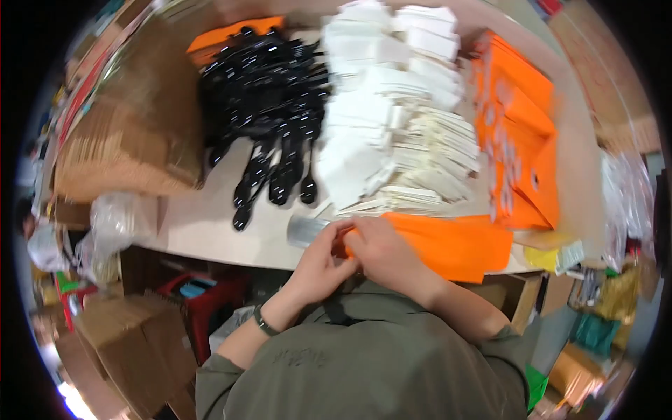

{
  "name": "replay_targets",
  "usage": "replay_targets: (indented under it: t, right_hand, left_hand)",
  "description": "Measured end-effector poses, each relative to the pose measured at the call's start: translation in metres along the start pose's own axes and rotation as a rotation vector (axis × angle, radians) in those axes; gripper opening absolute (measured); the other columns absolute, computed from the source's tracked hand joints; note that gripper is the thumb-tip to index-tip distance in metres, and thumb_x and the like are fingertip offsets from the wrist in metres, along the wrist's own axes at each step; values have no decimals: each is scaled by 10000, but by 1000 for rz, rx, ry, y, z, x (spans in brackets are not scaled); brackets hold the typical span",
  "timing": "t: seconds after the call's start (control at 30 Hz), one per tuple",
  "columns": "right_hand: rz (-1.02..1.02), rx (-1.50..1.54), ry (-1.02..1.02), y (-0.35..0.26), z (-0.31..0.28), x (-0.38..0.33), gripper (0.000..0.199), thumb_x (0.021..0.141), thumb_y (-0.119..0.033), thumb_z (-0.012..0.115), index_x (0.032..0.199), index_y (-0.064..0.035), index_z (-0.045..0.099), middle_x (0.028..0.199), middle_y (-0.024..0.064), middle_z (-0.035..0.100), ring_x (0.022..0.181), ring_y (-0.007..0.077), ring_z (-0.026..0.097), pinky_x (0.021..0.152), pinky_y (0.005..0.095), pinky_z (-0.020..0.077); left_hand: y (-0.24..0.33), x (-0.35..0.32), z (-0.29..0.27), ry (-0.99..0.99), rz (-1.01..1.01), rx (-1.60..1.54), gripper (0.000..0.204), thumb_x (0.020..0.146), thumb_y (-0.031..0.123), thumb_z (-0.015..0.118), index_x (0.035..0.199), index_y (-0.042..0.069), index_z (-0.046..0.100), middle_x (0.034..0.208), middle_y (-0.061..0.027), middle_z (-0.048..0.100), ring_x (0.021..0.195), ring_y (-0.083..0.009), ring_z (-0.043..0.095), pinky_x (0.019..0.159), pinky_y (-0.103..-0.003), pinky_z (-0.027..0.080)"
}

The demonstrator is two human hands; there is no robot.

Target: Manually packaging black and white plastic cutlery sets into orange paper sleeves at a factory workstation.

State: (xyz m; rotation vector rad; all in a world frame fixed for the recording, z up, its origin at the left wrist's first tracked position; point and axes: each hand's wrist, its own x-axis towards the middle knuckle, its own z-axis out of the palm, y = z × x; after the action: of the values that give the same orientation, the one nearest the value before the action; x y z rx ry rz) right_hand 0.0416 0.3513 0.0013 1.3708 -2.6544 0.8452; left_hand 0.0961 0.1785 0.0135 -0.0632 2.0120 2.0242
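Observation:
A flat orange pouch (455, 245) lies along the table's front edge. Both of my hands are at its left end. My left hand (325, 255) is closed, its thumb and fingers pinching the pouch's end. My right hand (385, 252) is closed over the same end from the right, its fingertips meeting the left ones. What lies between the fingertips is hidden. Just left of the hands rests a clear, silvery cylinder-like thing (304, 229). Beyond the hands are a heap of white folded paper pieces (357, 133) and pale flat sticks or packets (437, 150).
Black plastic spoons (269, 91) lie heaped at the back left, beside a stack of brown cardboard (126, 133). More orange pouches (518, 133) are piled at the right. Clear plastic bags (119, 220) hang left of the table. A cardboard box (136, 350) stands lower left.

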Motion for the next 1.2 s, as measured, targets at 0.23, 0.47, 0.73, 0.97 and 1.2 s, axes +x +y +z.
replay_targets:
  t: [0.23, 0.47, 0.73, 0.97, 1.2]
  right_hand:
    - [-199, 216, 10, 0, -9, 8, 209, 763, -170, 673, 939, -65, 635, 933, 173, 592, 896, 345, 621, 722, 461, 517]
    - [376, -135, -64, 124, -146, -18, 156, 787, -227, 760, 901, -122, 749, 893, 89, 623, 870, 293, 616, 728, 392, 495]
    - [-62, 21, -281, 53, -57, -32, 484, 826, -367, 687, 1076, 37, 595, 1348, 241, 505, 1268, 413, 471, 1068, 487, 387]
    - [397, -61, -147, 6, -42, -16, 328, 911, -341, 639, 843, -21, 622, 849, 176, 630, 805, 361, 614, 704, 458, 496]
    - [640, 39, -164, 12, -21, -9, 255, 881, -246, 604, 739, -34, 612, 672, 165, 634, 647, 372, 636, 588, 479, 493]
  left_hand:
    - [30, -14, -39, 294, 511, 1379, 704, 688, 148, 828, 1303, 52, 502, 1005, -135, 641, 974, -315, 631, 896, -417, 479]
    - [18, 2, -56, 195, 111, 1057, 392, 658, 129, 750, 969, 18, 539, 822, -158, 621, 752, -368, 628, 641, -421, 481]
    - [15, 8, 16, -592, 198, 419, 491, 738, 167, 702, 1154, -10, 509, 1197, -227, 569, 1056, -376, 568, 929, -412, 464]
    - [-10, -20, -48, 189, -125, 826, 464, 735, 151, 761, 1134, 27, 560, 947, -166, 646, 851, -360, 646, 751, -406, 519]
    - [-21, -43, -69, 137, 98, 990, 561, 707, 157, 815, 1205, 58, 575, 909, -132, 644, 838, -354, 639, 732, -419, 522]
